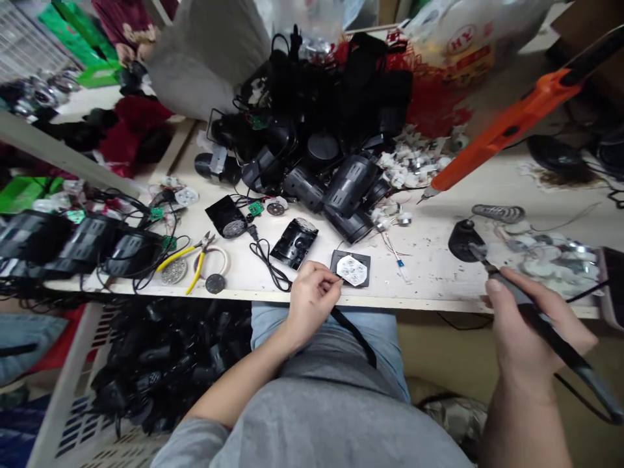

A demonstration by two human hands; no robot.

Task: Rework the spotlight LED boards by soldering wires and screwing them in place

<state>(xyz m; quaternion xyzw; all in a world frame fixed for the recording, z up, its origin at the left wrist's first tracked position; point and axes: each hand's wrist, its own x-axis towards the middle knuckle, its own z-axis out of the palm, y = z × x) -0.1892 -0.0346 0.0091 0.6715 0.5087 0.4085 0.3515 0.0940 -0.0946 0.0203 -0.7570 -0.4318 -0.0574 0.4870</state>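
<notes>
My right hand grips a soldering iron by its dark handle. The iron's tip end is at a small black dish, with a wisp of smoke around it. My left hand is closed in a pinch at the left edge of a white hexagonal LED board; whatever lies between the fingertips is too small to make out. The board lies on a dark square plate near the bench's front edge. Just beyond my left hand is an opened black housing, beside a coiled black cable.
An orange electric screwdriver hangs at the right above the bench. Black housings are heaped at the back. Yellow-handled cutters lie left. A coiled iron stand and white parts lie right. Another person's hands show far left.
</notes>
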